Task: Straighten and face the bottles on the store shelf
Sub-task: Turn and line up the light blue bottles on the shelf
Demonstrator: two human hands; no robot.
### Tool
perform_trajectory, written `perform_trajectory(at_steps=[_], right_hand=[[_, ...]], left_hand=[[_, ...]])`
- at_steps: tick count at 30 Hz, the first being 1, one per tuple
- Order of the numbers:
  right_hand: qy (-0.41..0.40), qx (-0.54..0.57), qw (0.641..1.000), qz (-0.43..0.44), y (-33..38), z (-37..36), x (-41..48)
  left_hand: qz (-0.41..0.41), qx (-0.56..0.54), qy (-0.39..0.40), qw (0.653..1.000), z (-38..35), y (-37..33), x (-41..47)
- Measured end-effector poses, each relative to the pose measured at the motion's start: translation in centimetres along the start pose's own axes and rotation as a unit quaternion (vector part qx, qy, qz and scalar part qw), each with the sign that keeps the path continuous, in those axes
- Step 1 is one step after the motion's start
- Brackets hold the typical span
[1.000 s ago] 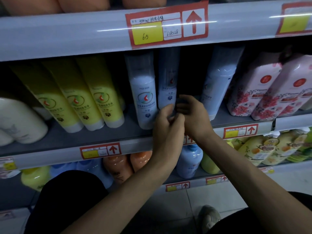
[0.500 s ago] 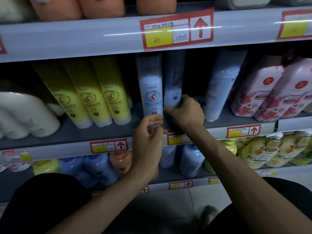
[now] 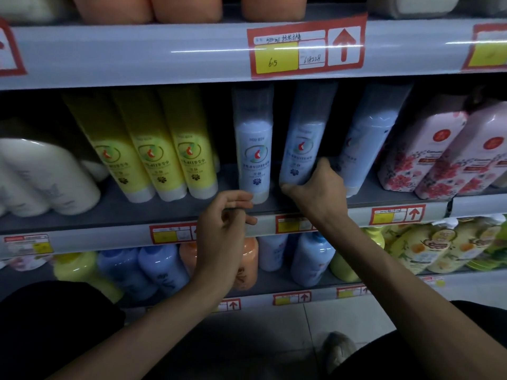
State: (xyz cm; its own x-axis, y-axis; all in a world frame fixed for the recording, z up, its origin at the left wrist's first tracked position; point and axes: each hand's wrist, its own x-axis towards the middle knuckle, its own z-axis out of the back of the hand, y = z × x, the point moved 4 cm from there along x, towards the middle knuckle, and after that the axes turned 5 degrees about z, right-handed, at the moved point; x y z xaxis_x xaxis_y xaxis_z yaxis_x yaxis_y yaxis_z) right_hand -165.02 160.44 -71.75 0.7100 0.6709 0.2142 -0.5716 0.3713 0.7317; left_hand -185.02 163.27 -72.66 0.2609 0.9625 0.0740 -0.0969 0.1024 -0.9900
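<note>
Three pale blue bottles stand on the middle shelf point(image 3: 82, 212). The left blue bottle point(image 3: 253, 149) stands upright with its label to the front. My right hand point(image 3: 315, 185) grips the base of the middle blue bottle point(image 3: 304, 144), which leans to the right with its label showing. The right blue bottle point(image 3: 370, 144) leans behind it, its label partly turned away. My left hand point(image 3: 225, 218) hovers just below the left bottle's base, fingers loosely curled, holding nothing. Three yellow bottles point(image 3: 153, 149) lean in a row further left.
White bottles point(image 3: 41, 174) lie at far left and pink floral bottles point(image 3: 444, 152) stand at right. Orange bottles point(image 3: 186, 6) sit on the shelf above. The lower shelf holds blue, orange and yellow bottles point(image 3: 310, 256). Red price tags point(image 3: 304, 45) line the shelf edges.
My left hand has let go of the left blue bottle and dropped below it. My right hand has pulled the middle blue bottle forward and turned its label to the front.
</note>
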Motion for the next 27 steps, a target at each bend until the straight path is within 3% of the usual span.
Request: perform_trajectory(at_steps=[11,18,27], right_hand=[[0.01,0.067,0.998,0.009,-0.3,-0.3,0.6],[0.027,0.079,0.994,0.068,-0.6,-0.5,0.9],[-0.002,0.023,1.0,0.019,-0.7,-1.5,1.4]], left_hand=[[0.003,0.011,-0.007,1.0,1.2,0.9,0.2],[0.006,0.013,0.002,1.0,1.2,1.2,0.3],[-0.017,0.018,0.05,0.998,0.6,0.1,0.5]])
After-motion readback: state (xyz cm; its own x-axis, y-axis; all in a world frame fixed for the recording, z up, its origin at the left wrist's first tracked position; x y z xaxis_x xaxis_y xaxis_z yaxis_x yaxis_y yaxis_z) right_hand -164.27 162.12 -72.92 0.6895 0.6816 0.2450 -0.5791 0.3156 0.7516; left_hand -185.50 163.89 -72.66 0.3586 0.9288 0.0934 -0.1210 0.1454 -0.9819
